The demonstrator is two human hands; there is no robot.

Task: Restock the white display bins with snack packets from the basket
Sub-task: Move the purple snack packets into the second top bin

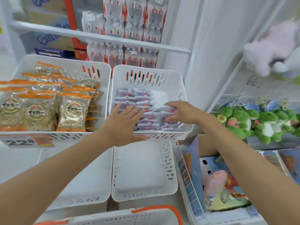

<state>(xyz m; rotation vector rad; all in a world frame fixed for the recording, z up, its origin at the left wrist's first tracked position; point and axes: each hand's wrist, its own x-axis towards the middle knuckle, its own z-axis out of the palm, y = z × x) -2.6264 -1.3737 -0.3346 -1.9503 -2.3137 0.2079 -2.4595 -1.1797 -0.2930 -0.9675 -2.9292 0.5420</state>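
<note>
The upper right white display bin [146, 73] holds several small white-and-purple snack packets [133, 99] in rows. My left hand [123, 123] lies flat with straight fingers on the packets at the bin's front left. My right hand [181, 112] reaches in from the right, its fingers and thumb curled round a packet [168, 109] at the bin's right side. The white basket [123, 217] with orange handles shows only its rim at the bottom edge; its contents are hidden.
The upper left bin [68, 66] is full of orange-edged seed bags above a price tag [21, 142]. Two lower white bins [142, 168] sit below. A wire basket of boxed toys [215, 181] and green plush toys [259, 122] stand right.
</note>
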